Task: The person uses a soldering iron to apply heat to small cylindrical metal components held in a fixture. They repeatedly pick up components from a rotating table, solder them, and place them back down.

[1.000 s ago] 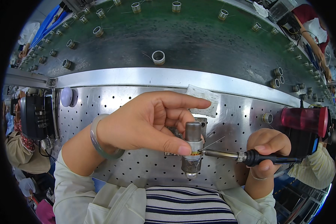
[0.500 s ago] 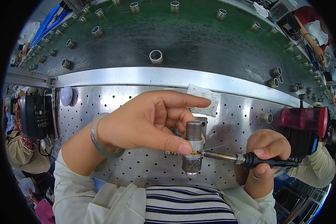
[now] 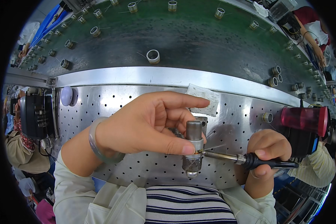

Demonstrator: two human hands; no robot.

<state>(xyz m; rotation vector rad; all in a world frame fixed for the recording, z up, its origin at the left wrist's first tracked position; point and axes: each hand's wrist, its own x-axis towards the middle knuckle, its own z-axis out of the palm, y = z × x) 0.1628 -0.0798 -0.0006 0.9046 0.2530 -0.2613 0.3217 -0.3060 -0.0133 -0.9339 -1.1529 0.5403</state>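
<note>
My left hand (image 3: 149,123) pinches a small grey metal cylinder (image 3: 193,149) that stands upright in a fixture over the perforated steel work plate (image 3: 138,104). The thumb presses its side where fine wires stick out. My right hand (image 3: 267,149) grips the black handle of a soldering iron (image 3: 246,159). Its metal tip points left and touches the cylinder's side at a small yellowish joint beside my thumb. A pale bangle sits on my left wrist.
A damp white sponge pad (image 3: 203,98) lies on the plate behind the cylinder. A red translucent holder (image 3: 304,118) stands at right, a black device (image 3: 35,115) at left. Beyond runs a green conveyor belt (image 3: 183,33) carrying several small metal rings. Other people sit at both edges.
The soldering iron's tip has stayed at the cylinder's side while my right hand shifted very slightly. My left hand keeps the same grip.
</note>
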